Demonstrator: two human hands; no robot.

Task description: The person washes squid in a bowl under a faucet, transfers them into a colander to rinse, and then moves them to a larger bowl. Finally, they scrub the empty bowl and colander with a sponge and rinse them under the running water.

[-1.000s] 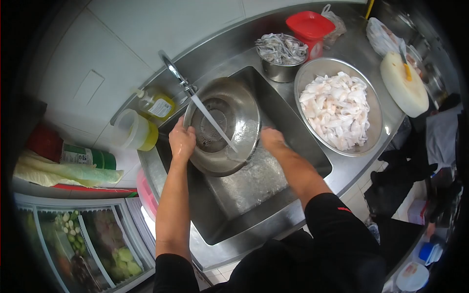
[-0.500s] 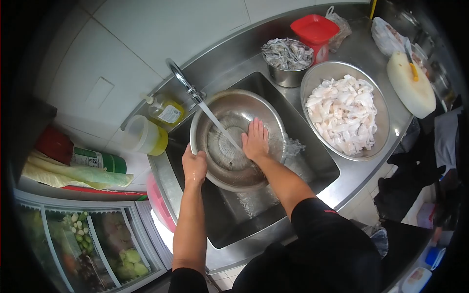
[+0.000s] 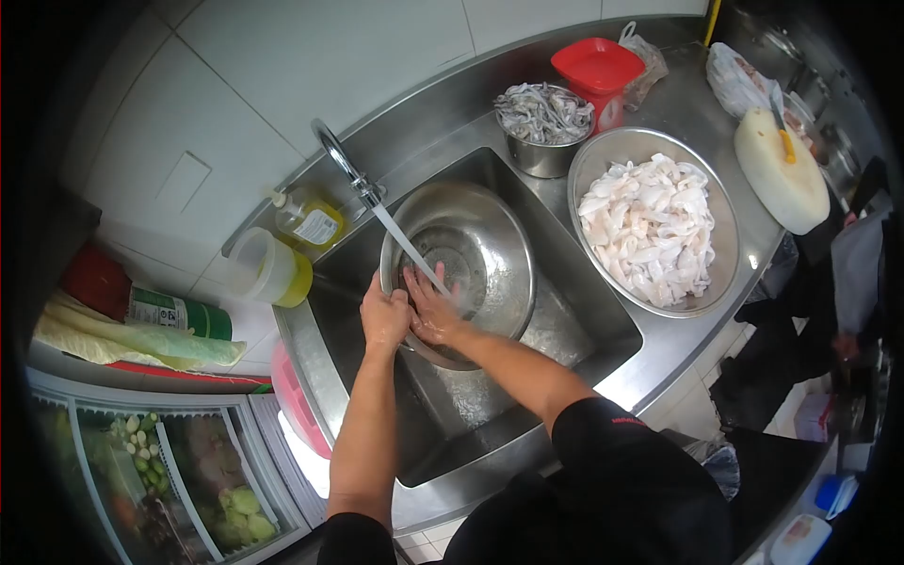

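Steel bowl sits tilted in the sink, its near rim toward the person. A stream of water from the tap falls into the near-left part of the bowl.

Left hand: grip closed on the bowl's near-left rim, fingers curled over the edge. Right hand: fingers spread flat against the inner wall just beside the left hand, under the stream; open, holding nothing.

Handling judgement: thin sheet steel, stiff, probably light when empty but heavier as water collects. Wet and smooth, so likely slippery; the rolled rim is the only secure hold. A pinch over the rim with thumb outside looks soundest, two points apart on the rim if it is lifted with water inside. Not fragile, though it would clatter and splash if it slipped.

Around: on the bench to the right, a wide bowl of pale cut pieces; far of it a smaller pot of grey strips, a red container, and a round cutting board. Left of the sink, a soap bottle and a plastic jug.
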